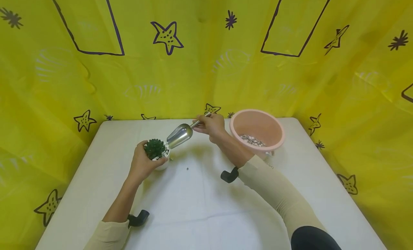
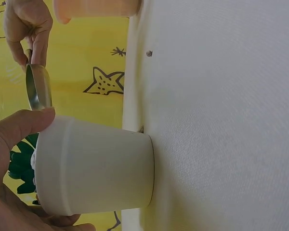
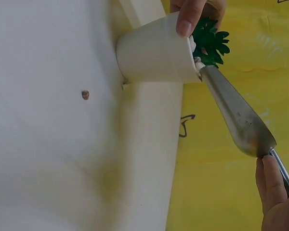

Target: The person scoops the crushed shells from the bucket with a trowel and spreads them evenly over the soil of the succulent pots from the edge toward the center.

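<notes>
My left hand (image 1: 142, 163) grips the rim of a small white pot (image 2: 101, 166) that stands upright on the table. In it sits a dark green succulent (image 1: 155, 148), with pale pebbles (image 1: 165, 152) around the plant. My right hand (image 1: 213, 126) holds a metal scoop (image 1: 180, 134) by its thin handle. The scoop tilts down to the left, its tip at the pot's rim; the right wrist view shows the tip (image 3: 209, 72) right against the pebbles. Whether any pebbles lie inside the scoop is hidden.
A pink basin (image 1: 257, 128) with grey and white pebbles (image 1: 252, 140) in its bottom stands at the back right. One loose pebble (image 3: 85, 95) lies on the white tabletop (image 1: 200, 200), and a bit lies by the pot's base. Yellow patterned cloth (image 1: 200, 71) hangs behind the table.
</notes>
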Demonstrator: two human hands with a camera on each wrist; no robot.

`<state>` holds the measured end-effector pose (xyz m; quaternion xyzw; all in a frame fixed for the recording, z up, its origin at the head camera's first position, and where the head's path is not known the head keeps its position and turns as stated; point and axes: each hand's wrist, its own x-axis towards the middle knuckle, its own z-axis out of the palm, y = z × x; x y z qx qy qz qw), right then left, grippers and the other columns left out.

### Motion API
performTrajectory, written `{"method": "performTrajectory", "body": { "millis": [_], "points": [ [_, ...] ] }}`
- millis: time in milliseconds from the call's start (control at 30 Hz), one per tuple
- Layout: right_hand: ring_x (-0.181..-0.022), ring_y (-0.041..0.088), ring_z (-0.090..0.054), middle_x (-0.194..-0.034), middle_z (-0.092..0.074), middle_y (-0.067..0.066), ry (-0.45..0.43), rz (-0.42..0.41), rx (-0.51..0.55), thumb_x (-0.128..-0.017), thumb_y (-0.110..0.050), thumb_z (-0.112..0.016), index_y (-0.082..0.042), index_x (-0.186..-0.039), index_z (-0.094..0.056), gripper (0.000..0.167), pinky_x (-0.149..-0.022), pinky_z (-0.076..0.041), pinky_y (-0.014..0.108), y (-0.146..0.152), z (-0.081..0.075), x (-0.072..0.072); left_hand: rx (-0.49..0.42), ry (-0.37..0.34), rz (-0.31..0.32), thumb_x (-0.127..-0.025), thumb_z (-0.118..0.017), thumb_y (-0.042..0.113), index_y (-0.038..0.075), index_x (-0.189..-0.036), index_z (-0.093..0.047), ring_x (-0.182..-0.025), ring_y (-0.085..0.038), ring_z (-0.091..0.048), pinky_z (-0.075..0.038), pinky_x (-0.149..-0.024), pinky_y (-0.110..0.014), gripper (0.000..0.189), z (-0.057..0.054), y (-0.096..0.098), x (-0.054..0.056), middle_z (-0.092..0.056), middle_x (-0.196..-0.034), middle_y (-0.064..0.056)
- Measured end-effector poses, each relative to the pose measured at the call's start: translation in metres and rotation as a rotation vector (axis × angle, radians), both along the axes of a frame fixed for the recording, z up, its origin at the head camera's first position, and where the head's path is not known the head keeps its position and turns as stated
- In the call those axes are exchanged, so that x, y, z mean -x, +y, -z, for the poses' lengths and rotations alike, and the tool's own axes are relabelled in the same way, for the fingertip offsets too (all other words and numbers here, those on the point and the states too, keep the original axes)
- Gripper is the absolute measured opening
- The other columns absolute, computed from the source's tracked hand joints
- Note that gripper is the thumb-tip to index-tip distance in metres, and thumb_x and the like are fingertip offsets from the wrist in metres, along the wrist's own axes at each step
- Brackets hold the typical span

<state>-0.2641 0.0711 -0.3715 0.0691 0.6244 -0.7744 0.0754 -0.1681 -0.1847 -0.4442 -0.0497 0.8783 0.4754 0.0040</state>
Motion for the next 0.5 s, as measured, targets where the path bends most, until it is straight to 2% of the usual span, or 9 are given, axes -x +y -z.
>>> {"method": "performTrajectory", "body": {
  "millis": [333,500],
  "points": [
    [-0.094,0.032,-0.078,-0.115,-0.071,0.034,0.009,0.004,0.023,-0.103,-0.001,-0.065,0.009,-0.108,-0.064,0.011,-0.077,-0.064,0.035,0.0039,-0.0012,0.0003,0.007,-0.002,-0.002,-0.085,-0.088,0.024,-0.011,-0.159,-0.019,-0.147,-0.052,-0.032,-0.031,-0.119,-0.063,0.107,-0.0001,0.0004,0.0,-0.029,-0.159,-0.035],
    [-0.086,0.027,-0.079,-0.121,-0.067,0.037,0.015,0.015,0.029,-0.103,-0.002,-0.065,0.009,-0.105,-0.063,0.011,-0.077,-0.064,0.034,0.008,-0.0037,-0.0004,0.01,-0.001,-0.006,-0.086,-0.088,0.025,-0.011,-0.159,-0.02,-0.147,-0.052,-0.032,-0.031,-0.119,-0.063,0.106,-0.0003,0.0004,0.0002,-0.029,-0.159,-0.035]
  ]
}}
